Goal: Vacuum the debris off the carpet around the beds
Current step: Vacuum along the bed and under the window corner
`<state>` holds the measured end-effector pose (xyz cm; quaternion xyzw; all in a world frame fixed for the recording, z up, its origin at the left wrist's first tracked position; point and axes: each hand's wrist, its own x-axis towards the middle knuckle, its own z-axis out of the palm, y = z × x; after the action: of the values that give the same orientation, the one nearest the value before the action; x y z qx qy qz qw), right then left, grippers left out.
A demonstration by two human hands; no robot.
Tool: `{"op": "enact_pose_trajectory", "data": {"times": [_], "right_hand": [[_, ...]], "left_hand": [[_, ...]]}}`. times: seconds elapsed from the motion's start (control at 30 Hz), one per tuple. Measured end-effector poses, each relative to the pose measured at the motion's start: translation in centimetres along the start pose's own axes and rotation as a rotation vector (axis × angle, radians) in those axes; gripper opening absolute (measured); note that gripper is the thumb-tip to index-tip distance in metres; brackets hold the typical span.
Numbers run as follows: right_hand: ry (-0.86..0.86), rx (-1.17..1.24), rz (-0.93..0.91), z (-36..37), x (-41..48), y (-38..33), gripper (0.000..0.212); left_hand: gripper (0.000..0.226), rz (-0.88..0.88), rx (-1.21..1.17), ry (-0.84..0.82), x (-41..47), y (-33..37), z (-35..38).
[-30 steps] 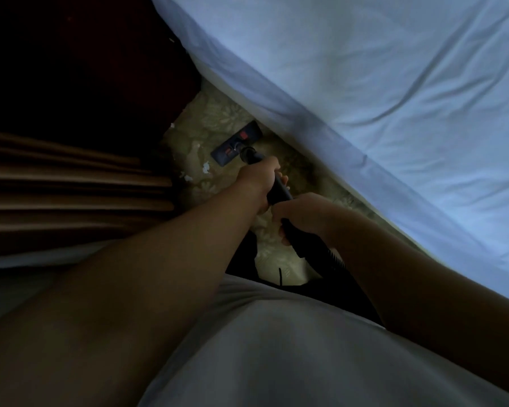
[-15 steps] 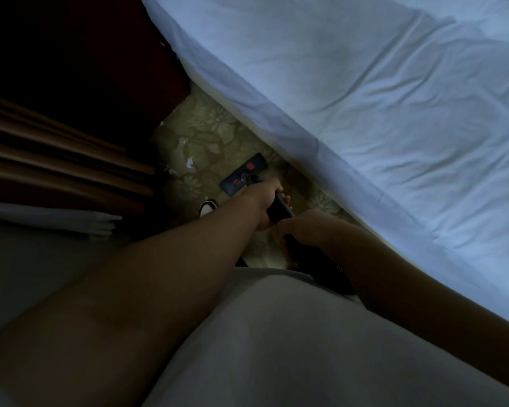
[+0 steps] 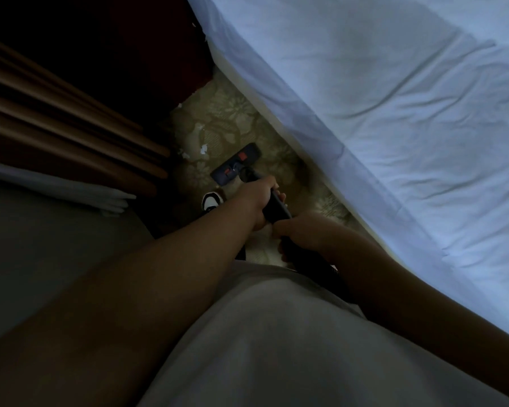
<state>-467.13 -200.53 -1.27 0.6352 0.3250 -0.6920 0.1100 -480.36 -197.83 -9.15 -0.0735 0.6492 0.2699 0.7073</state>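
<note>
Gripping black vacuum wand [image 3: 275, 208] two-handed: left hand [image 3: 257, 201] forward, wrapped round the tube just behind the floor head [image 3: 236, 167]; right hand [image 3: 303, 233] just behind it, wrapped round the thicker rear part, nearly touching the left. Resting floor head flat on patterned beige carpet [image 3: 235, 118], set diagonally, red tabs on top, roughly mid-strip. Seeing white debris scraps [image 3: 203, 148] on the carpet just beyond and left of the head, not touching it; also pale flecks [image 3: 185, 155] close against the curtain foot. Working in a narrow wedge of floor: bounded on the right by white-sheeted bed [image 3: 394, 127], edge running diagonally and overhanging the carpet; bounded on the left by brown pleated curtain [image 3: 71, 113] with a pale folded fabric edge [image 3: 71, 189] below it; closed at the far end by dark furniture [image 3: 135, 48], too dim to identify. Standing with black-and-white shoe [image 3: 211, 201] on the carpet just left of the left wrist, near the head's near end. Looking down over light grey shirt [image 3: 276, 333], hiding the near floor. Open carpet mainly ahead of the head toward the far corner, plus a thin lane along the bed edge; cannot tell clearance under the bed
</note>
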Motion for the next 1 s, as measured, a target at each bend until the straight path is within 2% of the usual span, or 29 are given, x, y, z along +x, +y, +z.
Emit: {"op": "enact_pose_trajectory", "data": {"times": [0.23,0.57,0.8,1.0], "right_hand": [[-0.034,-0.107,-0.051,5.5,6.3,-9.8,0.021],[-0.059,-0.171,-0.091,9.9,13.6,-18.7,0.020],[-0.007,-0.148,-0.150,11.0,18.2,-21.9,0.013],[-0.003,-0.182,-0.096,11.1,21.6,-23.1,0.018]], "left_hand": [[0.010,0.022,-0.038,0.102,2.8,9.6,-8.1],[0.012,0.050,-0.054,0.166,7.9,18.2,-14.7],[0.007,0.122,-0.022,0.151,11.2,22.1,-16.4],[0.008,0.069,0.005,0.147,13.8,23.7,-17.1]]}}
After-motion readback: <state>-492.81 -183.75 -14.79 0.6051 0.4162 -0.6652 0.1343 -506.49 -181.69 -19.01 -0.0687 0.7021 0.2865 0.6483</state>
